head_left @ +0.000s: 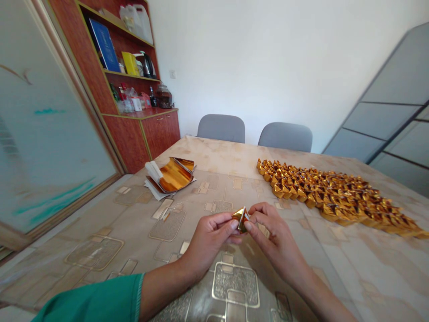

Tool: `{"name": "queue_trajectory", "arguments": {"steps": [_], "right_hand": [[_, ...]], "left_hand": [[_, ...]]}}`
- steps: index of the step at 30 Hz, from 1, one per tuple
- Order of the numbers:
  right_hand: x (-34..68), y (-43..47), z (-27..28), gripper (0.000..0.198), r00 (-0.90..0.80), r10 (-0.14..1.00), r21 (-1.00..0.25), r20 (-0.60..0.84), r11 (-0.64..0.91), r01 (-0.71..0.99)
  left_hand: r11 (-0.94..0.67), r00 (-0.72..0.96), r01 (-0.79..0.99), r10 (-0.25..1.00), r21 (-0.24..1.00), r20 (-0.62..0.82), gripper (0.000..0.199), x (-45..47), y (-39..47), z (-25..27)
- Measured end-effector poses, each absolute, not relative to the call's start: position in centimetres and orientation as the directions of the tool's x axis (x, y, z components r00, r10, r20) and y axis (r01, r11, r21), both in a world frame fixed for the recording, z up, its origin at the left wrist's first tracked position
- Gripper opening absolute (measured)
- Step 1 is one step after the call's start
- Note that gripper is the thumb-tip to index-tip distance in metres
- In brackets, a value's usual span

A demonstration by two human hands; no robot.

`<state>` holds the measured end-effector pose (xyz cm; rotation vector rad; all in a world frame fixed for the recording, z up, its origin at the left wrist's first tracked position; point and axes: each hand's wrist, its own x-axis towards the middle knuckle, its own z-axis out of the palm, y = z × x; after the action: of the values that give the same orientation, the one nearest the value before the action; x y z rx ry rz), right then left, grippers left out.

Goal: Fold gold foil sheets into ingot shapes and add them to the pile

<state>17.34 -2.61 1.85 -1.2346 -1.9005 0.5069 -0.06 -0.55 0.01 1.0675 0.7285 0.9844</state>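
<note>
Between my two hands, above the table, is a small folded piece of gold foil paper (239, 214) with white edges showing. My left hand (216, 235) pinches it from the left with thumb and forefinger. On the other side my right hand (270, 228) grips its right edge between thumb and bent fingers, which partly hide it. A stack of gold foil paper sheets (176, 175), white on the back and curled, lies beyond my left hand. To the right, folded gold paper pieces (301, 185) stand close together in several rows.
A patterned tablecloth (201, 241) covers the table. Two grey chairs (221, 128) stand at its far edge, before a white wall. A red-brown cabinet (161, 129) with filled shelves is at the left, near a glass door (50, 116). Grey panels (385, 85) rise at the right.
</note>
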Motion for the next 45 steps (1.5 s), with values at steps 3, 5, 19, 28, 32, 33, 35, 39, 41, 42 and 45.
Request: {"name": "queue_trajectory", "arguments": {"steps": [3,5,19,28,32,33,35,39,41,42,45], "right_hand": [[17.2,-2.7,2.0,0.027,-0.211,0.895,-0.685,0.394,0.438,0.582],[17.2,-2.8,2.1,0.027,-0.219,0.892,-0.674,0.396,0.444,0.591],[17.1,-2.5,1.4,0.014,-0.147,0.844,-0.707,0.515,0.515,0.485],[16.6,-2.4,0.7,0.025,-0.08,0.904,-0.821,0.421,0.417,0.389],[16.5,-2.5,1.0,0.024,-0.055,0.919,-0.865,0.39,0.386,0.319],[16.6,-2.5,1.0,0.023,-0.064,0.92,-0.87,0.386,0.386,0.306],[16.6,-2.4,1.0,0.023,-0.083,0.922,-0.872,0.379,0.385,0.3],[16.8,-2.4,1.0,0.023,-0.08,0.92,-0.854,0.385,0.388,0.347],[16.8,-2.5,1.1,0.022,-0.073,0.911,-0.836,0.406,0.402,0.374],[16.8,-2.4,1.1,0.02,-0.072,0.903,-0.823,0.423,0.416,0.386],[16.9,-2.4,1.1,0.018,-0.069,0.876,-0.788,0.477,0.461,0.407]], "left_hand": [[0.118,0.417,-0.264,0.909,0.957,0.002,0.032,0.0,-0.7,0.0],[0.092,0.413,-0.228,0.911,0.969,0.011,0.03,0.0,-0.9,-0.1],[0.361,0.46,-0.444,0.877,0.82,-0.137,0.023,0.0,-0.6,-0.3],[0.368,0.451,-0.401,0.876,0.839,-0.168,0.025,0.1,-0.7,-0.4],[0.35,0.419,-0.438,0.895,0.828,-0.157,0.028,0.1,-0.6,-0.3],[0.339,0.412,-0.441,0.899,0.831,-0.148,0.028,0.1,-0.5,-0.4],[0.297,0.405,-0.416,0.907,0.859,-0.117,0.028,0.1,-0.5,-0.4],[0.163,0.399,-0.288,0.916,0.944,-0.036,0.027,0.2,-0.6,-0.4],[0.147,0.392,-0.267,0.92,0.952,-0.032,0.027,0.2,-0.7,-0.4],[0.161,0.393,-0.276,0.919,0.947,-0.041,0.027,0.2,-0.7,-0.4],[0.24,0.418,-0.34,0.905,0.909,-0.082,0.027,0.3,-0.8,-0.3]]}}
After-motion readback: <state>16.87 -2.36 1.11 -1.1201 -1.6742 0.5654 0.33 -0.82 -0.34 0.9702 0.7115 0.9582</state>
